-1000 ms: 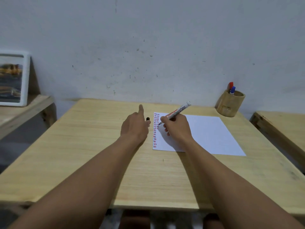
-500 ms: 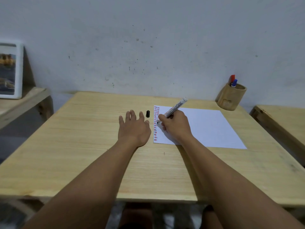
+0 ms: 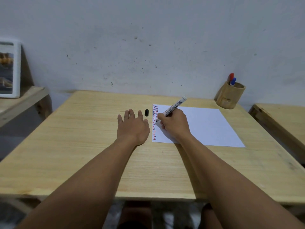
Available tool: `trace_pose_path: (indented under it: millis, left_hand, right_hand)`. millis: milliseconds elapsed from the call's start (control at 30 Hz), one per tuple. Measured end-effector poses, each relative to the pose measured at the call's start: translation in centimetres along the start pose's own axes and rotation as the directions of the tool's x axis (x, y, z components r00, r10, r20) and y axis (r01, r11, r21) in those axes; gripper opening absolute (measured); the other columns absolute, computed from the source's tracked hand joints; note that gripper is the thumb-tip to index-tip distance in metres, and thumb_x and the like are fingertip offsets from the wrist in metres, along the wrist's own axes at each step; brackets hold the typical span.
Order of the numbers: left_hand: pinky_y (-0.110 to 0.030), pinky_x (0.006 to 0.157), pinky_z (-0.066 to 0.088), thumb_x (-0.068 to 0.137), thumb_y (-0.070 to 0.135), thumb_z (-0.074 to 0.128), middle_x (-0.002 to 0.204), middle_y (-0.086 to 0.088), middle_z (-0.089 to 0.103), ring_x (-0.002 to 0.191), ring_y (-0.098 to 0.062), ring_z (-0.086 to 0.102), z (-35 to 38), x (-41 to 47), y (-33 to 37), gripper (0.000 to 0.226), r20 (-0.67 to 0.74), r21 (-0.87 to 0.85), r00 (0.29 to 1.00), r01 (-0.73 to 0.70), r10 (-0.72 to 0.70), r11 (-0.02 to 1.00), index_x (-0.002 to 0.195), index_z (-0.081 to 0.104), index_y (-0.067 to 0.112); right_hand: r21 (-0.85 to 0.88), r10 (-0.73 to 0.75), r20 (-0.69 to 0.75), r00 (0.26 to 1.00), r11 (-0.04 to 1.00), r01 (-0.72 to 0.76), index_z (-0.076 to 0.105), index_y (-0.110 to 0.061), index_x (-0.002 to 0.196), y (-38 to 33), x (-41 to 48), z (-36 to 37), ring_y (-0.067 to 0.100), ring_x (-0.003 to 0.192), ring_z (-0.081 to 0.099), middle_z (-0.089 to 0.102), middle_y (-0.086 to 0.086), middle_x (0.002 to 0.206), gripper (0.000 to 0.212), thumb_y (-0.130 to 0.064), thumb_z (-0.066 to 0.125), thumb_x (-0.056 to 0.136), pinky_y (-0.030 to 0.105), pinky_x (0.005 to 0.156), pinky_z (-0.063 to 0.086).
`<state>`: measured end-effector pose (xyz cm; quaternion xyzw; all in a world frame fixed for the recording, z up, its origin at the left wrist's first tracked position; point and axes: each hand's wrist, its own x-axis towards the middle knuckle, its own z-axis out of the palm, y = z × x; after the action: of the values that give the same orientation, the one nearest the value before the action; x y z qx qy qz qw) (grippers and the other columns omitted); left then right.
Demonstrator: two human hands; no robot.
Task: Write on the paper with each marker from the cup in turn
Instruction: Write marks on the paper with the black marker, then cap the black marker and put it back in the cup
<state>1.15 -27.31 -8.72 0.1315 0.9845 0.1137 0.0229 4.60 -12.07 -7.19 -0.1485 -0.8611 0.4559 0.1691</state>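
A white sheet of paper (image 3: 206,126) lies on the wooden table (image 3: 82,146), with columns of short red, blue and black marks down its left edge. My right hand (image 3: 175,124) grips a white board marker (image 3: 175,105), its black tip touching the paper beside those marks. My left hand (image 3: 132,128) rests flat on the table left of the paper, fingers spread, holding nothing. The marker's black cap (image 3: 146,112) stands just beyond my left fingertips. A wooden cup (image 3: 230,95) at the back right holds a red marker (image 3: 231,76) and a blue marker (image 3: 233,81).
The wall runs right behind the table. A framed picture (image 3: 8,70) stands on a low wooden shelf (image 3: 21,103) to the left. Another wooden table (image 3: 283,123) sits close on the right, with a narrow gap between.
My left hand went from a loose fist with one finger raised to lying flat with fingers spread. The marker tip has moved down the column of marks. The view has tilted up slightly.
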Motion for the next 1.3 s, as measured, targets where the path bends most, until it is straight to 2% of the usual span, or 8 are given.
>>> trace_pose_path:
  millis: [200, 367, 533, 667, 767, 900, 1100, 1300]
  left_hand:
    - [-0.046, 0.108, 0.036, 0.099, 0.030, 0.036, 0.140, -0.010, 0.058, 0.131, -0.033, 0.048, -1.7, 0.5, 0.9, 0.054, -0.229, -0.299, 0.972, -0.010, -0.062, 0.954, 0.151, 0.036, 0.016]
    - [-0.041, 0.098, 0.046, 0.097, 0.033, 0.052, 0.132, -0.007, 0.061, 0.127, -0.028, 0.053, -3.1, 2.1, 1.6, 0.050, -0.225, -0.283, 0.973, -0.120, 0.055, 0.952, 0.147, 0.047, 0.028]
    - [-0.033, 0.076, 0.057, 0.091, 0.010, 0.059, 0.090, -0.005, 0.076, 0.087, -0.027, 0.072, -3.6, 2.9, 1.4, 0.018, -0.237, -0.372, 0.971, -0.095, 0.005, 0.923, 0.090, 0.076, 0.016]
    - [-0.008, 0.046, 0.042, 0.094, 0.004, 0.062, 0.079, -0.003, 0.069, 0.062, -0.010, 0.059, -5.7, 2.0, 2.7, 0.014, -0.270, -0.726, 0.950, -0.094, -0.157, 0.682, 0.086, 0.074, 0.006]
    - [-0.022, 0.060, 0.048, 0.092, 0.018, 0.069, 0.077, 0.003, 0.069, 0.073, -0.018, 0.061, -6.9, 2.0, 3.6, 0.012, -0.231, -0.840, 0.957, -0.104, -0.177, 0.532, 0.081, 0.074, 0.020]
    - [-0.036, 0.087, 0.054, 0.091, 0.023, 0.070, 0.098, -0.004, 0.077, 0.084, -0.015, 0.067, -8.5, 1.0, 4.8, 0.012, -0.144, -0.922, 0.981, -0.085, -0.130, 0.377, 0.081, 0.073, 0.026]
    - [-0.029, 0.075, 0.051, 0.094, 0.018, 0.068, 0.091, 0.000, 0.073, 0.080, -0.011, 0.063, -9.8, -0.1, 6.9, 0.011, -0.108, -0.956, 0.992, -0.086, -0.065, 0.281, 0.084, 0.072, 0.021]
    - [-0.031, 0.083, 0.055, 0.094, 0.016, 0.069, 0.090, -0.001, 0.076, 0.079, -0.012, 0.065, -10.3, -0.9, 8.7, 0.007, -0.087, -0.969, 0.996, -0.082, -0.011, 0.232, 0.091, 0.075, 0.015]
  right_hand:
    - [0.194, 0.077, -0.041, 0.996, 0.979, -0.068, 0.075, -0.006, 0.081, -0.2, 0.6, -0.6, 0.014, 0.057, 0.065, 0.073, 0.000, 0.066, 0.024, -0.027, 0.065, 0.085, 0.035, 0.067, 0.055]
    - [0.290, 0.069, -0.042, 0.997, 0.956, -0.054, 0.072, -0.014, 0.088, -0.9, 1.0, -1.5, 0.013, 0.056, 0.058, 0.070, -0.003, 0.070, 0.017, -0.030, 0.068, 0.086, 0.032, 0.062, 0.048]
    - [0.436, 0.104, -0.009, 0.995, 0.896, -0.089, 0.071, -0.007, 0.084, -1.9, 0.9, -3.0, 0.017, 0.058, 0.060, 0.066, 0.004, 0.070, 0.018, -0.023, 0.065, 0.091, 0.034, 0.058, 0.052]
    - [0.521, 0.104, -0.020, 0.994, 0.850, -0.079, 0.069, -0.004, 0.082, -2.9, 0.6, -4.2, 0.016, 0.053, 0.058, 0.064, 0.006, 0.066, 0.017, -0.017, 0.065, 0.092, 0.030, 0.052, 0.052]
    - [0.616, 0.125, -0.026, 0.992, 0.783, -0.083, 0.068, -0.003, 0.089, -3.8, 0.3, -5.3, 0.010, 0.048, 0.053, 0.060, 0.004, 0.067, 0.013, -0.016, 0.070, 0.093, 0.022, 0.046, 0.049]
    - [0.688, 0.142, -0.032, 0.989, 0.721, -0.081, 0.068, -0.007, 0.089, -4.7, -0.1, -6.6, 0.012, 0.054, 0.054, 0.060, 0.004, 0.070, 0.011, -0.016, 0.072, 0.091, 0.022, 0.049, 0.049]
    - [0.755, 0.150, -0.013, 0.989, 0.649, -0.089, 0.070, -0.008, 0.092, -5.5, -0.6, -8.4, 0.010, 0.056, 0.056, 0.063, 0.003, 0.072, 0.011, -0.018, 0.075, 0.090, 0.022, 0.052, 0.050]
    - [0.808, 0.149, 0.049, 0.988, 0.575, -0.126, 0.071, -0.005, 0.093, -5.5, -1.0, -9.6, 0.008, 0.054, 0.057, 0.065, 0.003, 0.069, 0.011, -0.015, 0.076, 0.090, 0.019, 0.051, 0.051]
